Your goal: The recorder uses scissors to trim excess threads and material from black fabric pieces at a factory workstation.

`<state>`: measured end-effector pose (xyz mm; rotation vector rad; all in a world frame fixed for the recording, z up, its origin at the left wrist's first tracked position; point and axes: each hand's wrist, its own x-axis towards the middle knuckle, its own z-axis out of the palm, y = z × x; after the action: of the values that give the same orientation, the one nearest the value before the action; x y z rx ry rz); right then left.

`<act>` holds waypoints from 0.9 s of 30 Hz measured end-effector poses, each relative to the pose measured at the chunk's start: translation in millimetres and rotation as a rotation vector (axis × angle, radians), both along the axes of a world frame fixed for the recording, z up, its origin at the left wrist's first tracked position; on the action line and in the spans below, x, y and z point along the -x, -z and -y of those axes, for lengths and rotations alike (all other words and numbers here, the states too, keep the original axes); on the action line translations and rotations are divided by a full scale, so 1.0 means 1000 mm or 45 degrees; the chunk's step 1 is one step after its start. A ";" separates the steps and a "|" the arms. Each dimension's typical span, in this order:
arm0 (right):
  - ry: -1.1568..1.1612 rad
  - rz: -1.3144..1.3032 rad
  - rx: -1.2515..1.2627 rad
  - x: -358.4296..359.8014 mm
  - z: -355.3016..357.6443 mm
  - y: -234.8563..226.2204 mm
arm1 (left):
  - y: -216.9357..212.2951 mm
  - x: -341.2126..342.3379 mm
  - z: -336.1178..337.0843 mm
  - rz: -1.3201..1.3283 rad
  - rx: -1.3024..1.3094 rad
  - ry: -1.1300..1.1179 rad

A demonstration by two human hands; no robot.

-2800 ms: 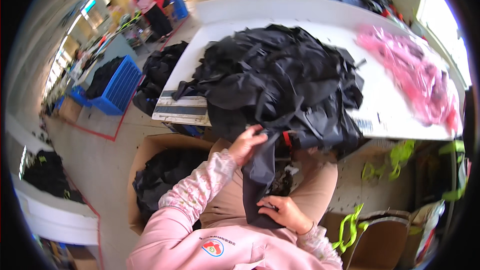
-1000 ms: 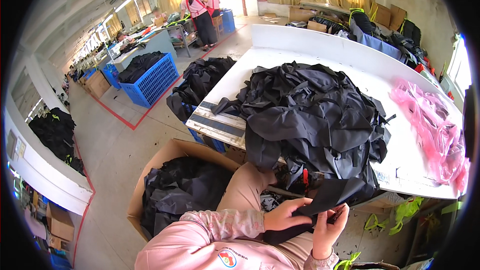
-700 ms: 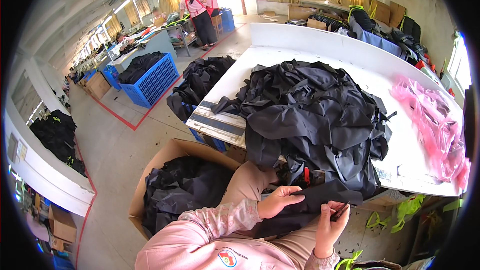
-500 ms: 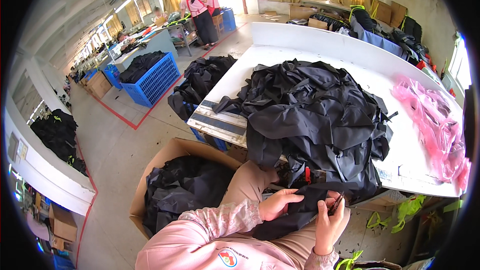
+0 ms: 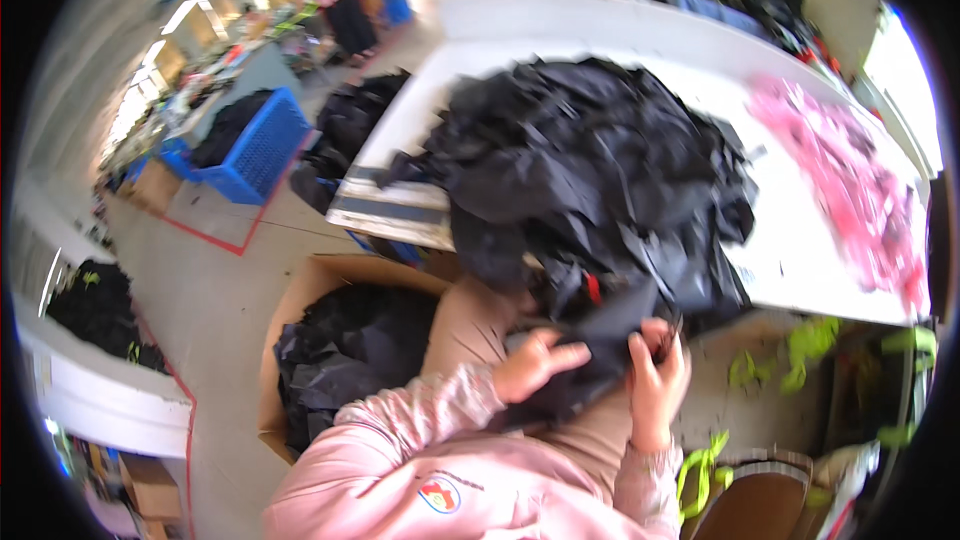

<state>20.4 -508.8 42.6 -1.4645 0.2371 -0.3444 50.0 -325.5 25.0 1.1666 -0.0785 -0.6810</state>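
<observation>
Over my lap, a piece of black fabric (image 5: 605, 338) stretches between my two hands. My left hand (image 5: 537, 365) grips its left side, thumb extended along the cloth. At the fabric's right edge is my right hand (image 5: 657, 372), fingers closed around small dark thread snips (image 5: 675, 325), blurred by motion. Just beyond, a large heap of crumpled black fabric pieces (image 5: 590, 155) covers the middle of the white table (image 5: 790, 265) and hangs over its near edge. A small red thing (image 5: 593, 287) shows beneath that overhang.
At my left stands an open carton (image 5: 290, 325) full of black fabric. Pink plastic sheeting (image 5: 850, 195) lies on the table's right. A blue crate (image 5: 265, 155) holds more black cloth. Lime-green strips (image 5: 812, 348) hang at the lower right. Two people (image 5: 340, 0) stand far off.
The whole view has shifted, so table and heap appear higher and farther left. The black fabric is lifted and drawn tauter between my hands.
</observation>
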 end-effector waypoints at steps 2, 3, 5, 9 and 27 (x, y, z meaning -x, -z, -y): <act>0.035 -0.058 -0.132 -0.007 0.003 -0.001 | -0.015 -0.005 -0.006 0.004 0.047 -0.170; 0.030 -0.023 -0.162 -0.009 0.009 0.006 | -0.013 -0.011 -0.007 -0.132 0.152 -0.265; 0.014 -0.041 -0.181 -0.011 0.011 0.008 | -0.007 -0.018 -0.011 -0.232 0.242 -0.369; -0.128 -0.040 -0.186 -0.003 0.006 0.019 | 0.014 -0.023 -0.008 -0.141 0.226 -0.395; 0.021 0.389 0.544 0.022 -0.016 0.000 | 0.024 -0.002 0.011 0.237 0.088 -0.247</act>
<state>-1.4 -492.5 42.6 -1.8030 -0.0777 -0.6545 51.9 -336.6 1.1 1.1516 -0.1432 -0.3949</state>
